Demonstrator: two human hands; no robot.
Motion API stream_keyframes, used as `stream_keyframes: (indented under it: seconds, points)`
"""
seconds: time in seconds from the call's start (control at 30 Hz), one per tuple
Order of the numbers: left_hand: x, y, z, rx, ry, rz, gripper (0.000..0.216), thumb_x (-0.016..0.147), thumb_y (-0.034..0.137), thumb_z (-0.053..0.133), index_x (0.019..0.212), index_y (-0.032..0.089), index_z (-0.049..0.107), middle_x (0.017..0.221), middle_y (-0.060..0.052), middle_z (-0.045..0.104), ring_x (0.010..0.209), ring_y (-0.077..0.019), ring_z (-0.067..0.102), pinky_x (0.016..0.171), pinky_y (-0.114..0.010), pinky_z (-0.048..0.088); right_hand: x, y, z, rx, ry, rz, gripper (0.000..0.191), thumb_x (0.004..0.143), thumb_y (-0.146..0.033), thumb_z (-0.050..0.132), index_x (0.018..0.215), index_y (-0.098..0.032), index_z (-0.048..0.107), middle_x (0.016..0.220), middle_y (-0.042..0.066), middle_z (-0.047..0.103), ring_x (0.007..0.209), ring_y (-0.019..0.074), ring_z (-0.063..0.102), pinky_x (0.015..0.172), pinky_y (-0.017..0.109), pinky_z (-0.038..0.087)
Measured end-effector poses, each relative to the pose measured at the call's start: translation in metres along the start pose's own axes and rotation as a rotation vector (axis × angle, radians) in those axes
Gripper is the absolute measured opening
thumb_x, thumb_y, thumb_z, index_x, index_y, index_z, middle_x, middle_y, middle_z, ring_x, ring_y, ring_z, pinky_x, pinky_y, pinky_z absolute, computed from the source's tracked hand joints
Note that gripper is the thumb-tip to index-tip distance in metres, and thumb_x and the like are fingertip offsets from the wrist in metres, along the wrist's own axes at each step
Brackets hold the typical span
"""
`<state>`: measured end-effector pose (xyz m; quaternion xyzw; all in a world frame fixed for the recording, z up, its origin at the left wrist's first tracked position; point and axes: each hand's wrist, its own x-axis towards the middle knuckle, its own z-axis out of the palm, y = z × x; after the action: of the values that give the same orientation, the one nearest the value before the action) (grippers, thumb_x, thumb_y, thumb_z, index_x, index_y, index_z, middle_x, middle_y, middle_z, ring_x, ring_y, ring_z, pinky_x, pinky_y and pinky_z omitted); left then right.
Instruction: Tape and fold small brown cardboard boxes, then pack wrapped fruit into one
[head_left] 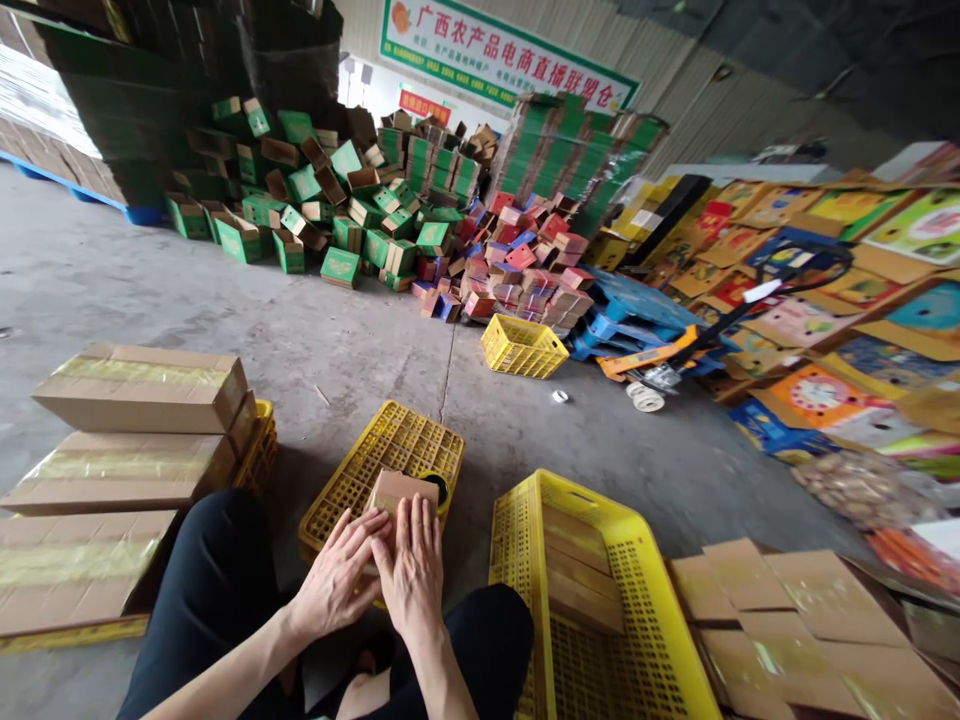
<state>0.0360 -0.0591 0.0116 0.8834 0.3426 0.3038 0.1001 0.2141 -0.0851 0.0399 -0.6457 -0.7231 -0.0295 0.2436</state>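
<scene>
Both hands down on a small brown cardboard box (397,492), which sits on top of an upturned yellow perforated plastic crate (390,455) right in front of the knees; the left hand (334,580) lies flat with fingers spread across the near face of the box; the right hand (414,568) presses beside it, fingers together and pointing away, the two hands touching at the thumbs; neither pinches anything, both are palms-down and pressing. A dark roll of tape (437,487) peeks out just behind the box on the same crate.

By the look of it this is the closing step, flaps being pushed flat on the little carton; whether a strip of tape is already on it cannot be told from here. The next move would seem to call for one hand keeping the flaps down while the other goes for that roll, close at hand.

To the left, long brown taped cartons (142,385) stacked up; to the right, an open yellow plastic crate (637,590) holding flat cardboard pieces, with more flat cardboard sheets (795,610) beside it.
</scene>
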Motion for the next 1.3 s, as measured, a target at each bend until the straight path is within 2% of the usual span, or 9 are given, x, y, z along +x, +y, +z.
stream_keyframes:
  seconds: [0.1,0.2,0.33,0.47,0.6,0.8,1.0,1.17,1.3]
  points:
    - [0.008,-0.002,-0.012,-0.065,-0.005,-0.005,0.057,0.106,0.036,0.049,0.161,0.025,0.043,0.153,-0.012,0.06,0.143,-0.0288,0.055,0.13,-0.056,0.024,0.004,0.008,-0.007,0.009,-0.035,-0.018,0.066,0.108,-0.056,0.046,0.156,-0.012,0.053,0.161,0.02,0.048,0.15,0.0384,0.047,0.119,0.057,0.048]
    - [0.02,-0.006,-0.017,-0.095,0.002,-0.055,0.054,0.11,0.031,0.039,0.164,0.026,0.04,0.152,-0.01,0.061,0.139,-0.024,0.059,0.132,-0.053,0.021,0.012,0.011,-0.005,0.032,-0.045,0.02,0.053,0.112,-0.04,0.036,0.148,-0.011,0.062,0.15,0.019,0.061,0.144,0.0334,0.056,0.118,0.051,0.051]
    - [0.031,-0.007,-0.005,-0.091,0.022,-0.083,0.058,0.112,0.039,0.034,0.168,0.024,0.03,0.165,-0.01,0.048,0.153,-0.0252,0.044,0.131,-0.053,0.022,0.007,0.003,0.011,0.0,-0.018,-0.038,0.058,0.107,-0.031,0.043,0.163,-0.016,0.042,0.162,0.016,0.048,0.153,0.0362,0.043,0.122,0.059,0.043]
    - [0.036,-0.003,0.011,-0.041,0.031,-0.076,0.07,0.11,0.057,0.038,0.169,0.022,0.025,0.164,-0.012,0.049,0.154,-0.0286,0.041,0.129,-0.053,0.025,-0.005,-0.002,0.022,-0.031,-0.017,-0.03,0.071,0.103,-0.027,0.046,0.169,-0.013,0.023,0.166,0.02,0.041,0.154,0.0384,0.04,0.123,0.062,0.04]
    - [0.039,-0.001,0.012,0.008,0.016,-0.071,0.081,0.105,0.068,0.04,0.169,0.021,0.026,0.162,-0.015,0.049,0.153,-0.0306,0.044,0.13,-0.054,0.022,-0.006,0.005,0.02,-0.033,-0.02,-0.007,0.07,0.106,-0.03,0.043,0.171,-0.018,0.018,0.167,0.017,0.041,0.154,0.0378,0.041,0.123,0.062,0.04]
    - [0.037,-0.003,0.008,0.076,-0.02,-0.095,0.077,0.105,0.068,0.043,0.168,0.025,0.031,0.166,-0.011,0.044,0.156,-0.0295,0.039,0.131,-0.053,0.017,-0.016,0.025,0.011,-0.047,0.021,0.071,0.081,0.108,-0.049,0.048,0.172,-0.02,0.007,0.17,0.017,0.034,0.154,0.0412,0.039,0.119,0.06,0.044]
    - [0.034,0.003,0.015,0.131,0.038,-0.188,0.076,0.105,0.067,0.043,0.167,0.023,0.034,0.167,-0.011,0.042,0.157,-0.0311,0.037,0.128,-0.055,0.028,-0.022,0.033,0.005,0.024,-0.041,0.075,0.073,0.112,-0.04,0.036,0.172,-0.018,0.0,0.176,0.015,0.021,0.16,0.0315,0.029,0.122,0.048,0.045]
    - [0.033,0.024,0.005,0.073,0.069,-0.14,0.062,0.107,0.057,0.049,0.155,0.018,0.054,0.166,-0.013,0.044,0.158,-0.0365,0.032,0.125,-0.058,0.037,-0.021,0.021,0.01,-0.103,-0.036,0.121,0.071,0.108,-0.037,0.041,0.171,-0.017,0.015,0.175,0.016,0.022,0.163,0.0388,0.015,0.124,0.063,0.035]
    - [0.029,0.033,0.002,-0.04,0.068,-0.116,0.059,0.109,0.046,0.05,0.158,0.015,0.048,0.16,-0.014,0.053,0.154,-0.0319,0.041,0.125,-0.053,0.041,-0.019,0.003,0.016,-0.146,-0.097,0.095,0.065,0.106,-0.031,0.04,0.169,-0.016,0.028,0.17,0.016,0.035,0.16,0.0368,0.027,0.126,0.065,0.029]
